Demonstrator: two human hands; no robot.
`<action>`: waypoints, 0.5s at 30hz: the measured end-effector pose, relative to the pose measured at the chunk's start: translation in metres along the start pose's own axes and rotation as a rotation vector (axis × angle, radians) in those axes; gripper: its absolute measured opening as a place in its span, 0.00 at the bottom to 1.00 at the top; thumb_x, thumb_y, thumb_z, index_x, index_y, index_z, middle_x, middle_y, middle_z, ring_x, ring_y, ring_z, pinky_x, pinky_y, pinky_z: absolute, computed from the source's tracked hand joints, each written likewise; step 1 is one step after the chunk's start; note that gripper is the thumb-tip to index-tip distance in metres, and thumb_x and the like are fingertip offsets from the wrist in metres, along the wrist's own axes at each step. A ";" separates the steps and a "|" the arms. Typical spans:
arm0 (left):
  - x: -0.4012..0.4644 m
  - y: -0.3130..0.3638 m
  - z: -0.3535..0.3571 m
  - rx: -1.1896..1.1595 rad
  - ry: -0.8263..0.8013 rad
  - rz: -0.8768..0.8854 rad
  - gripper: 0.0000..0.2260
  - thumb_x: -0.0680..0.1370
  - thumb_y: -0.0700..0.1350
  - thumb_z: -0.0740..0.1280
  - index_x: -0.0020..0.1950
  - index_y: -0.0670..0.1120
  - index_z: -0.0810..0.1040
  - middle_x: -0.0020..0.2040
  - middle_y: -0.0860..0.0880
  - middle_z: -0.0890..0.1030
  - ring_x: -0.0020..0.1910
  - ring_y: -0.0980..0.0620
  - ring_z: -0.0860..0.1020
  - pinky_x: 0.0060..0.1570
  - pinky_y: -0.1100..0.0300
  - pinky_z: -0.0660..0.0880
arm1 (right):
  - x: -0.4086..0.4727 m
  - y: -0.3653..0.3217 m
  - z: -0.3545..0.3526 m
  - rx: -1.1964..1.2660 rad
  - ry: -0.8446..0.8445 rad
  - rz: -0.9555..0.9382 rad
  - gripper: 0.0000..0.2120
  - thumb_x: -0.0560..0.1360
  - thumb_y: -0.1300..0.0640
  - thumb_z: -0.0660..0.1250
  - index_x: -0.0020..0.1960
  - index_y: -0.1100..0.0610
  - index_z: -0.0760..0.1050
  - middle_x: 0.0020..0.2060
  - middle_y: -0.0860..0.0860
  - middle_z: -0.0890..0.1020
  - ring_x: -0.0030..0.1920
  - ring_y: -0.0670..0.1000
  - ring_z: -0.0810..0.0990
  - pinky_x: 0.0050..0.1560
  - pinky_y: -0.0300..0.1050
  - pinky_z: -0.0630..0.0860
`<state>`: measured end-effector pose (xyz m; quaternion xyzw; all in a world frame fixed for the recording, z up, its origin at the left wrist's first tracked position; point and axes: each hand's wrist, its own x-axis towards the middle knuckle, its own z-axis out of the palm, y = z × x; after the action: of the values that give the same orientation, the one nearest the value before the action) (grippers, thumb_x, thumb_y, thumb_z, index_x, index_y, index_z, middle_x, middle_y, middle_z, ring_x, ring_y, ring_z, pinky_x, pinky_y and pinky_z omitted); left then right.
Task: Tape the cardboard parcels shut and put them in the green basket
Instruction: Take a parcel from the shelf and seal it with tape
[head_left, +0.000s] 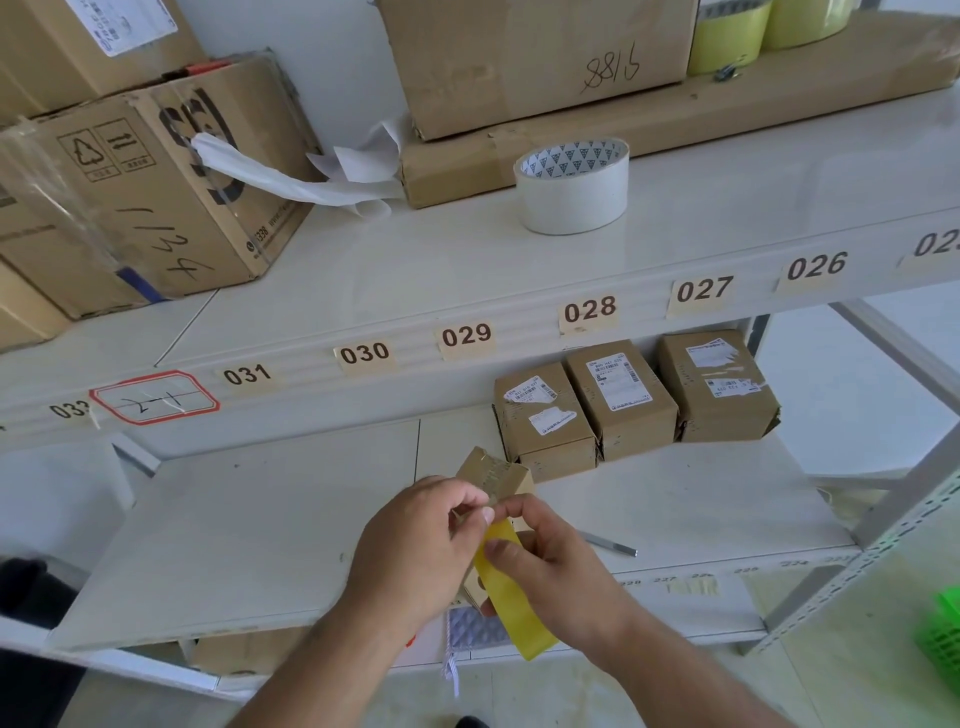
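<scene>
A white metal shelf (675, 499) carries three sealed-looking parcels (621, 397) in a row at its back. Low at the far right edge, part of the green basket (943, 636) shows. Over the shelf's front, the left hand (415, 545) curls around a small cardboard parcel (496, 475), while the right hand (550, 561) pinches a yellow tape strip (511, 597) against it. Taping is apparently under way; next, the strip likely needs pressing flat along the flap.
</scene>
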<state>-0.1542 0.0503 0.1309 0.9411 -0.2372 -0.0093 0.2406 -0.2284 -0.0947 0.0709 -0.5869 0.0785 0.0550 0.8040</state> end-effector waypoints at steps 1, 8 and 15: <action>-0.001 0.000 0.000 0.001 0.002 0.000 0.03 0.80 0.53 0.69 0.50 0.58 0.83 0.46 0.62 0.80 0.47 0.62 0.78 0.48 0.59 0.77 | 0.000 0.000 0.000 -0.002 0.000 0.006 0.06 0.84 0.62 0.66 0.57 0.52 0.77 0.38 0.60 0.81 0.38 0.61 0.83 0.38 0.48 0.81; -0.002 -0.004 0.000 0.034 -0.022 0.065 0.05 0.82 0.50 0.66 0.47 0.56 0.80 0.44 0.60 0.80 0.43 0.59 0.78 0.43 0.55 0.77 | -0.002 0.003 -0.001 -0.052 -0.011 0.009 0.07 0.84 0.60 0.66 0.58 0.48 0.76 0.40 0.61 0.81 0.40 0.61 0.86 0.43 0.53 0.81; 0.001 -0.013 -0.007 0.152 -0.033 0.241 0.05 0.84 0.51 0.61 0.51 0.56 0.75 0.43 0.60 0.77 0.40 0.57 0.75 0.40 0.58 0.73 | -0.005 0.007 -0.005 -0.032 -0.058 -0.005 0.29 0.77 0.53 0.68 0.75 0.51 0.62 0.50 0.63 0.85 0.47 0.62 0.87 0.51 0.59 0.82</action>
<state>-0.1468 0.0629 0.1314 0.9211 -0.3524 0.0221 0.1641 -0.2351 -0.0974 0.0638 -0.5981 0.0528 0.0711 0.7965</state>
